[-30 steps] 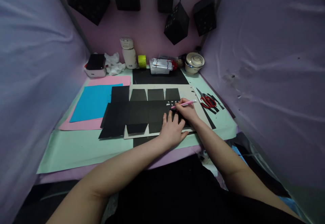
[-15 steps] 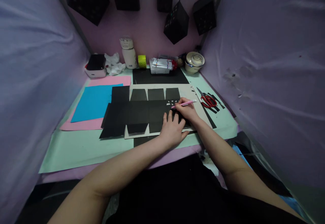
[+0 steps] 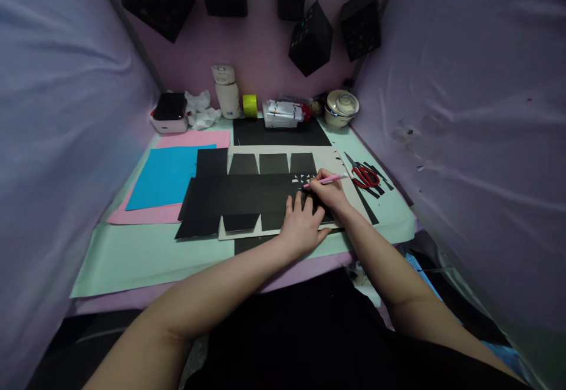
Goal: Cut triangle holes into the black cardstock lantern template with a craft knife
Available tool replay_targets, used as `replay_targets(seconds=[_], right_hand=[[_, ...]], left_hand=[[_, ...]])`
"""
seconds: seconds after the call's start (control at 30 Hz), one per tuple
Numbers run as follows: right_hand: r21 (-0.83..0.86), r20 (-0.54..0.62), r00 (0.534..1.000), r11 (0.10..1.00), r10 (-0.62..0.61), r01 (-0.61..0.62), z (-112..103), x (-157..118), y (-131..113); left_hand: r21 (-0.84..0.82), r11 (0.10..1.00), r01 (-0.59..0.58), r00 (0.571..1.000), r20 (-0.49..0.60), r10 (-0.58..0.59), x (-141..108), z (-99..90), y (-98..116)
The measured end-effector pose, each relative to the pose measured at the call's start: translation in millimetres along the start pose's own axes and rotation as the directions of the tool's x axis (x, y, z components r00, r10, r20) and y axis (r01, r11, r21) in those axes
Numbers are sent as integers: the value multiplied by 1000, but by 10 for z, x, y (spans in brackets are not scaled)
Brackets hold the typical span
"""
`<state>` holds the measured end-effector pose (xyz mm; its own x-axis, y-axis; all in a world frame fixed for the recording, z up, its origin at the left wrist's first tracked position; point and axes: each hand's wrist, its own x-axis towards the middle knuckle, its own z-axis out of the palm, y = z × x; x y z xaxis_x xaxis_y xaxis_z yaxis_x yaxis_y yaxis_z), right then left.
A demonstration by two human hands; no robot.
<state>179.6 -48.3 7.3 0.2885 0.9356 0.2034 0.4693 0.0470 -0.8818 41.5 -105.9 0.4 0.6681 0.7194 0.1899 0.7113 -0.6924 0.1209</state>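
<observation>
A large black card sheet, cut as a flat box shape with folding tabs, lies over a pale board. My left hand rests flat on the card's right part, fingers spread. Just above it, my right hand grips a slim pink craft knife like a pen. Its tip meets the card beside a cluster of small cut-out holes, where the pale board shows through. The exact contact of the blade is too small to make out.
Red-handled scissors lie among black paper strips at the right. Blue paper sits on pink sheets at left. Along the back stand a white bottle, yellow tape, a marker box and a lidded bowl. Black boxes hang above.
The whole view has shifted slightly to the right. Both hands keep nearly the same place on the card, with the right hand's knife tip moved very little.
</observation>
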Motion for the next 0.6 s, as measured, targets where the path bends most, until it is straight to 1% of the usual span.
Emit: replay_targets(seconds=[0.4, 0.6], right_hand=[[9, 17, 1000, 1000, 4, -4, -11, 3, 29], [-6, 16, 1000, 1000, 6, -6, -6, -1, 5]], left_hand=[[10, 1000, -6, 1000, 4, 6, 7, 6, 2], [-2, 1000, -12, 1000, -6, 12, 5, 15, -2]])
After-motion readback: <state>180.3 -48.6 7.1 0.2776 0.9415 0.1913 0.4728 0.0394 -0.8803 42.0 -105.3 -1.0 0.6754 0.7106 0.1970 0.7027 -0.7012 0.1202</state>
